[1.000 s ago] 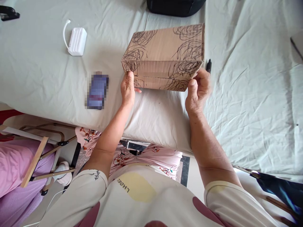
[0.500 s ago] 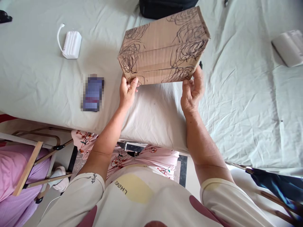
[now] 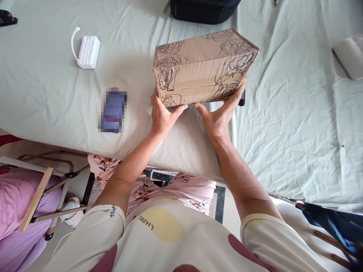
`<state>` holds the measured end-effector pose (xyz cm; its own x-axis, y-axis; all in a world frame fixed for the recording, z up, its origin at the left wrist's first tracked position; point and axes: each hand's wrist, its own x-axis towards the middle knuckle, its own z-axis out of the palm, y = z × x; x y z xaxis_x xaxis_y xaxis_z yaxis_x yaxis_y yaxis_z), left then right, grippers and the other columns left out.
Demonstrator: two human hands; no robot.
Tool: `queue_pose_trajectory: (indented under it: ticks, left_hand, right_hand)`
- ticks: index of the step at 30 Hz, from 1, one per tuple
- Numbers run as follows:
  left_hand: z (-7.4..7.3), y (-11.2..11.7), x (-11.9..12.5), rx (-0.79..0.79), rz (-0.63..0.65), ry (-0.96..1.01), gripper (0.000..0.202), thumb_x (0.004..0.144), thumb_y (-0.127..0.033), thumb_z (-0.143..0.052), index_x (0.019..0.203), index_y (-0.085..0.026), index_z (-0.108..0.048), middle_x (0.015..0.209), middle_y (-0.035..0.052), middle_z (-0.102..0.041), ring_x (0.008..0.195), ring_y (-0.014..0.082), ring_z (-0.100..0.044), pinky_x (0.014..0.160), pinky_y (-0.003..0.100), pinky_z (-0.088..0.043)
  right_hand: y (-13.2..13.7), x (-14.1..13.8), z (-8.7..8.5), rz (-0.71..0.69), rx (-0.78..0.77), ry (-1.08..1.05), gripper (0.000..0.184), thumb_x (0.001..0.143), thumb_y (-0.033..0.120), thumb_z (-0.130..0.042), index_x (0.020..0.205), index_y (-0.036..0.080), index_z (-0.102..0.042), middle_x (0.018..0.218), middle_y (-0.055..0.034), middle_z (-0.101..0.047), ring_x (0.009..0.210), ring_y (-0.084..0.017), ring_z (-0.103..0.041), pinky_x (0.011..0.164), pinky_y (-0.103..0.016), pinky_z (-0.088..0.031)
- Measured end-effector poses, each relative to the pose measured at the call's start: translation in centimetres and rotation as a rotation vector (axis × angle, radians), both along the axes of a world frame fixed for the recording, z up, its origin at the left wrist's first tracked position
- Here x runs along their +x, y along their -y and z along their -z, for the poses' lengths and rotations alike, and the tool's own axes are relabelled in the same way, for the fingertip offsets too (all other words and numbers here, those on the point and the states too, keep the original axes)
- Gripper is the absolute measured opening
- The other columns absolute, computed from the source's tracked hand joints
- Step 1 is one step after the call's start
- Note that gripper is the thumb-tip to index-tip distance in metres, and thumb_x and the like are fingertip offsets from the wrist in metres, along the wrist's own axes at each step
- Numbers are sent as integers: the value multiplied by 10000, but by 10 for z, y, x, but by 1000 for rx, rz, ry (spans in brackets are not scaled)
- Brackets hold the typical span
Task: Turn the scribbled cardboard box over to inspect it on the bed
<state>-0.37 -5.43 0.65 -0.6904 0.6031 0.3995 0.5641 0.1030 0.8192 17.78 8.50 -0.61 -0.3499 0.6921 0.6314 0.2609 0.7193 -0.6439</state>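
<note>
Between my two hands is a brown cardboard box with dark looping scribbles near its corners. My left hand grips its lower left corner, the thumb along the near bottom edge and the fingers hidden beneath or behind. My right hand holds the lower right part in the same way, its thumb pointing toward the left one. A black marker-like stick pokes out beside the right hand, below the box's right end; whether that hand holds it I cannot tell.
A pale sheet covers the table. To the left lie a phone with a blurred screen and a white power bank with a short cable. At the back sits a black bag; a white object is far right.
The box has come nearer and tipped, so its near side shows more. My right hand has shifted left under it, its thumb now at the middle of the bottom edge.
</note>
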Motion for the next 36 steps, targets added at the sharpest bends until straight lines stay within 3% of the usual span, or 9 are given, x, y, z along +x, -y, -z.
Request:
queue_pose_trajectory:
  ticks: [6, 12, 16, 22, 26, 28, 30, 33, 36]
  left_hand:
    - [-6, 1, 1, -71, -56, 4, 1202, 718, -741, -892, 1620, -205, -304, 1661, 229, -477, 1641, 362, -390, 1370, 487, -359]
    - [-8, 1, -15, -94, -33, 9, 1186, 721, -778, -865, 1630, -234, -332, 1672, 190, -501, 1629, 350, -418, 1370, 476, -345]
    - [-7, 4, -30, -47, -3, 44, 1163, 726, -812, -837, 1629, -287, -326, 1674, 148, -501, 1617, 326, -433, 1363, 466, -346]
    - [-2, 3, -48, 117, 81, 136, 1031, 815, -893, -671, 1607, -371, -267, 1615, 131, -514, 1496, 290, -560, 1250, 477, -484]
    - [-3, -3, -54, 154, 154, 199, 959, 864, -903, -582, 1620, -415, -250, 1528, 114, -577, 1480, 271, -571, 1241, 477, -494]
    - [-4, -4, -56, 134, 174, 231, 943, 883, -908, -535, 1640, -445, -215, 1551, 99, -564, 1473, 259, -577, 1225, 469, -514]
    - [-4, -4, -58, 120, 200, 271, 916, 901, -896, -516, 1650, -482, -189, 1577, 83, -546, 1445, 251, -597, 1183, 463, -552]
    - [-1, -3, -60, 126, 227, 314, 846, 942, -846, -508, 1650, -504, -196, 1529, 79, -581, 1379, 251, -637, 1116, 478, -596]
    - [5, -2, -62, 152, 223, 308, 778, 974, -779, -525, 1639, -496, -237, 1444, 82, -633, 1318, 255, -671, 1084, 501, -610]
  right_hand:
    - [1, -4, 3, 32, 20, -31, 1178, 896, 721, -735, 1738, 399, 22, 1761, -136, -230, 1657, -423, -294, 1224, -711, -456]
    - [-3, 8, -14, -12, -97, 31, 926, 932, 624, -711, 1706, 419, -246, 1646, -104, -481, 1463, -372, -547, 1061, -636, -598]
    - [-4, 11, -26, -41, -136, 42, 775, 934, 628, -687, 1625, 396, -423, 1531, -74, -617, 1326, -313, -643, 990, -527, -640]
    - [8, 13, -39, -81, -27, -33, 552, 1065, 669, -448, 1493, 343, -575, 1310, -82, -721, 1175, -273, -713, 900, -471, -646]
    - [15, 14, -44, -94, 37, -49, 491, 1028, 725, -503, 1311, 355, -659, 1159, -71, -747, 994, -259, -742, 801, -474, -655]
    - [16, 12, -43, -131, 22, -53, 557, 984, 773, -549, 1318, 338, -644, 1098, -65, -755, 895, -236, -744, 740, -440, -654]
    - [17, 11, -40, -176, -18, -67, 726, 950, 827, -551, 1466, 317, -553, 1082, -60, -762, 839, -215, -750, 703, -398, -646]
    - [18, 9, -39, -204, -87, -83, 963, 914, 872, -561, 1667, 319, -328, 1120, -65, -771, 854, -222, -780, 682, -359, -639]
    - [15, 12, -42, -218, -117, -84, 1041, 895, 880, -584, 1715, 331, -253, 1168, -79, -780, 933, -255, -805, 690, -352, -648]
